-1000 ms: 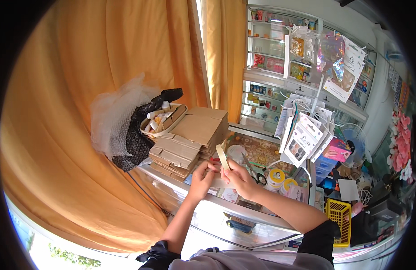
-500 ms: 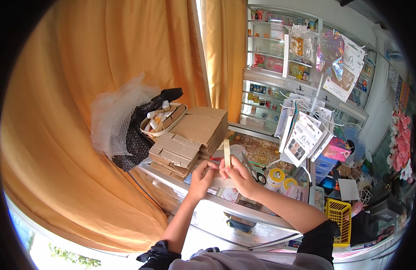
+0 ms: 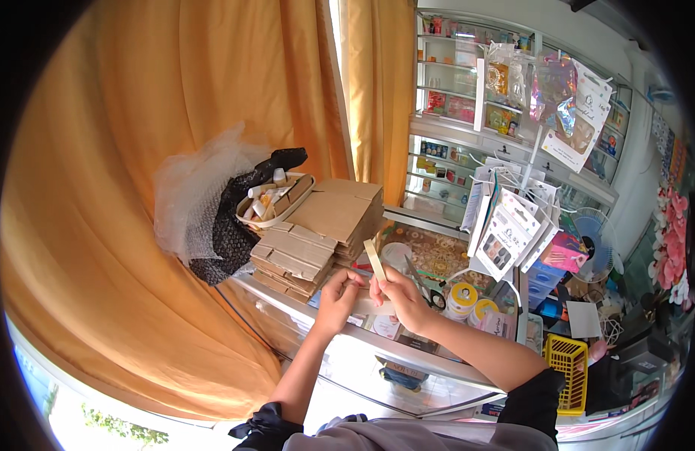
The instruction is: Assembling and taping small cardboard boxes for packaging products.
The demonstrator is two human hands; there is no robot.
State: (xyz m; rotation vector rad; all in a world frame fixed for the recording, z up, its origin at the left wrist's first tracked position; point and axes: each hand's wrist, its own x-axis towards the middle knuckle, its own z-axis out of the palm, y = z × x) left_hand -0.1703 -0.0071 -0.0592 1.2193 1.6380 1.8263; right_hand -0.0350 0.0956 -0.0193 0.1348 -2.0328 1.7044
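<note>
My right hand (image 3: pixel 402 301) is closed on a cream-coloured flat band (image 3: pixel 374 261) that stands up from its fingers, tilted left. My left hand (image 3: pixel 338 301) is closed beside it, thumb and fingers pinched on a pale beige strip (image 3: pixel 371 307) stretching between the hands. Whether band and strip are one piece, such as tape, I cannot tell. Both hands are over the near edge of a glass display counter (image 3: pixel 456 347). Black-handled scissors (image 3: pixel 435 300) lie right of my right hand, next to white jars with yellow lids (image 3: pixel 462 295).
Flattened cardboard boxes (image 3: pixel 344 203) are stacked on the left, with a basket of small bottles (image 3: pixel 287 210) and bubble wrap (image 3: pixel 186 199) beside them. A rack of hanging packets (image 3: pixel 505 233) rises at the right. A yellow basket (image 3: pixel 566 368) and a fan (image 3: pixel 594 237) stand farther right.
The cream band has tipped to the left in my right hand, whose fingers have shifted slightly. My left hand keeps its place.
</note>
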